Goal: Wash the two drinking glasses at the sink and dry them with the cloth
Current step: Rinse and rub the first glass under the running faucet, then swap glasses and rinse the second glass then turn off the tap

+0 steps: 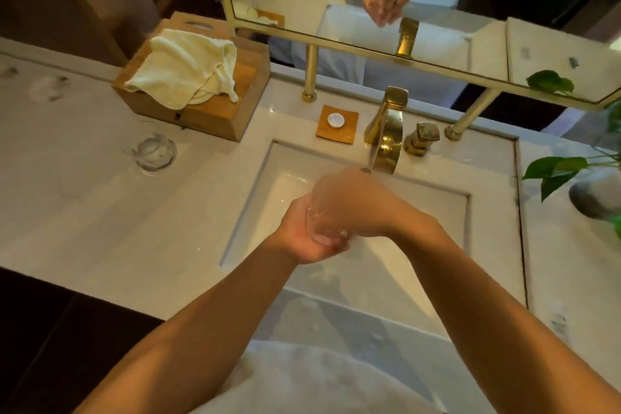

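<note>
Holding a clear drinking glass (324,227) over the rectangular sink basin (420,212), the left hand (302,235) had its fingers curled round the lower part, while the right hand (349,202) lay over the upper part with fingers wrapped across it (both blurred). Water ran from the gold faucet (386,131) onto the right hand. The second glass (153,151) stood upright on the marble counter (100,212), left of the sink, just beside a wooden box (215,111) draped with the pale cloth (184,70).

Marble counter (100,228) bears glass (154,150), wooden box (201,101).
</note>
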`<control>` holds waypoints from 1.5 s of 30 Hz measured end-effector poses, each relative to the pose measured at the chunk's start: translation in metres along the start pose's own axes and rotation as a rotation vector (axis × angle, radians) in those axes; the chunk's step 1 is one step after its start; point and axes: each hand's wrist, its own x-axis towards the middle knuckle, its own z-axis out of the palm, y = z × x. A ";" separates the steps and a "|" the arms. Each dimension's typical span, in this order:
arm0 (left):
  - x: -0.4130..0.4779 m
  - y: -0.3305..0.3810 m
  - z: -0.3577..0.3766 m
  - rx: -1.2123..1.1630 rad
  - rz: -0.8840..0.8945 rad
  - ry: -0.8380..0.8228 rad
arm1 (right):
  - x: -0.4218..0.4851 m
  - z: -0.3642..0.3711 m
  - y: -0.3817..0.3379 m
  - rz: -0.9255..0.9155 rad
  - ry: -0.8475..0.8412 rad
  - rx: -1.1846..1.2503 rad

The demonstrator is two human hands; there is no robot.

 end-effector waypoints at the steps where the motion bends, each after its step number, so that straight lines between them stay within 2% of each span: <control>1: -0.003 0.003 -0.003 0.028 0.001 -0.013 | 0.002 -0.003 -0.004 -0.042 -0.035 -0.036; 4: -0.015 0.013 -0.013 0.102 0.044 -0.009 | 0.012 -0.003 -0.019 -0.107 -0.093 -0.102; 9: -0.027 0.038 -0.046 0.062 0.043 -0.005 | 0.035 0.005 -0.047 -0.231 -0.085 -0.138; 17: -0.049 0.059 -0.087 0.017 0.106 0.156 | 0.072 0.025 -0.098 -0.385 -0.071 -0.306; 21: -0.068 0.086 -0.113 0.064 0.168 0.205 | 0.092 0.016 -0.120 -0.436 -0.098 -0.314; 24: -0.085 0.111 -0.131 0.103 0.204 0.225 | 0.112 0.016 -0.136 -0.394 -0.084 -0.285; 27: -0.092 0.131 -0.134 0.316 0.292 0.309 | 0.131 0.029 -0.147 -0.335 -0.092 -0.337; 30: -0.090 0.146 -0.133 0.536 0.307 0.429 | 0.146 0.045 -0.154 -0.302 -0.123 -0.372; 33: -0.091 0.145 -0.131 1.045 0.575 0.663 | 0.159 0.061 -0.155 -0.250 -0.114 -0.297; 34: -0.090 0.144 -0.131 1.184 0.671 0.692 | 0.163 0.067 -0.155 -0.253 -0.090 -0.238; 39: -0.088 0.150 -0.159 1.652 1.056 0.602 | 0.176 0.095 -0.146 -0.205 0.087 0.141; 42: -0.092 0.149 -0.184 1.687 1.315 0.609 | 0.175 0.107 -0.136 -0.105 0.224 0.319; 43: -0.094 0.148 -0.192 1.709 1.329 0.654 | 0.175 0.110 -0.134 -0.076 0.254 0.355; 45: -0.089 0.142 -0.211 1.820 1.159 0.766 | 0.172 0.114 -0.134 -0.032 0.288 0.434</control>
